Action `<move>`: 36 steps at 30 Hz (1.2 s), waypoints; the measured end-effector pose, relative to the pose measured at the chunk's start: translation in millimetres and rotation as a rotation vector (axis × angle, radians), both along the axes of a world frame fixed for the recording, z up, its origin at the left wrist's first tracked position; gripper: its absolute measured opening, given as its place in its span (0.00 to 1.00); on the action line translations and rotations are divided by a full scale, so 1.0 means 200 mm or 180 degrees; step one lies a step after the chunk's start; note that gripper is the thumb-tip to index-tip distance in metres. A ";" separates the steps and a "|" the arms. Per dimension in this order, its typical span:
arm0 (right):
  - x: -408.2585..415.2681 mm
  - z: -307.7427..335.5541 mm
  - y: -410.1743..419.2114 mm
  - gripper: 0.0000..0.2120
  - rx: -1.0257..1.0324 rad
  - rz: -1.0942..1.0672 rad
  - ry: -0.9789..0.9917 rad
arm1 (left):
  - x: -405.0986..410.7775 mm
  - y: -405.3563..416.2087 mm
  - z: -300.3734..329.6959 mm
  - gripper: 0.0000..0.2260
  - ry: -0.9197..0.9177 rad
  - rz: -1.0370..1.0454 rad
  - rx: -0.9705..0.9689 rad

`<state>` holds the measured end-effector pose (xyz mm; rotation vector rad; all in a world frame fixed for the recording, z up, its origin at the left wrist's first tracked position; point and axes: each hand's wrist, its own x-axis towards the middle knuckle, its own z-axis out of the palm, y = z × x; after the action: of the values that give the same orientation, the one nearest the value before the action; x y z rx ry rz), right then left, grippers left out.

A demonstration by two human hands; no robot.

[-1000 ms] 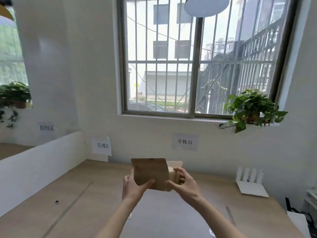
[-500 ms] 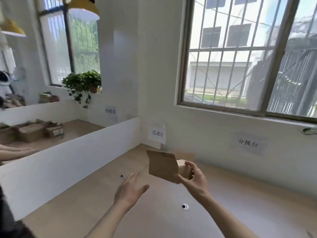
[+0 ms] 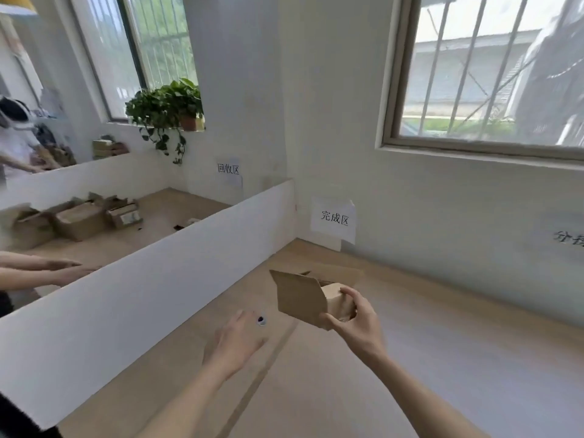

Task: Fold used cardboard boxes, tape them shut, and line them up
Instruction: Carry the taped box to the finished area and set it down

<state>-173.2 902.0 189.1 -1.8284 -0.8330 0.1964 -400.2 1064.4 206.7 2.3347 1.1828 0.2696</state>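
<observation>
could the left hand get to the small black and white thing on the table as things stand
Probably yes. The left hand is open, holds nothing and hovers just short of the small round thing on the table; nothing lies between them. The right hand holds the box off to the side.

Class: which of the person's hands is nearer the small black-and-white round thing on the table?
Left. The left hand is open just below the round thing; the right hand grips the box farther right.

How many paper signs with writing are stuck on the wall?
3. A white paper sign above the far partitioned area, another white sign in the table corner, and a third blurred sign cut off at the right edge.
</observation>
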 end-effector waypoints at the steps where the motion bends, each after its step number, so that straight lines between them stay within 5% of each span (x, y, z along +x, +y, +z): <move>1: 0.05 -0.03 0.07 0.33 -0.0008 0.0000 -0.0004 | 0.06 0.08 -0.02 0.22 -0.0002 -0.0006 -0.0070; 10: 0.34 -0.28 0.62 0.35 -0.0258 -0.0128 0.0026 | 0.49 0.77 -0.42 0.35 -0.0016 -0.0291 -0.0394; 27: 0.62 -1.11 1.90 0.33 -0.0544 -0.0366 0.0590 | 0.84 2.10 -1.34 0.38 0.0355 -0.0848 -0.0771; 36: 0.79 -1.44 2.33 0.34 -0.1009 -0.0238 0.0676 | 0.84 2.40 -1.55 0.37 0.0329 -0.0715 -0.1054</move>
<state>-15.6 1367.4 -98.3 -2.0860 -0.6083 0.4888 -232.0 1543.8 -102.6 2.1799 0.9185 -0.1193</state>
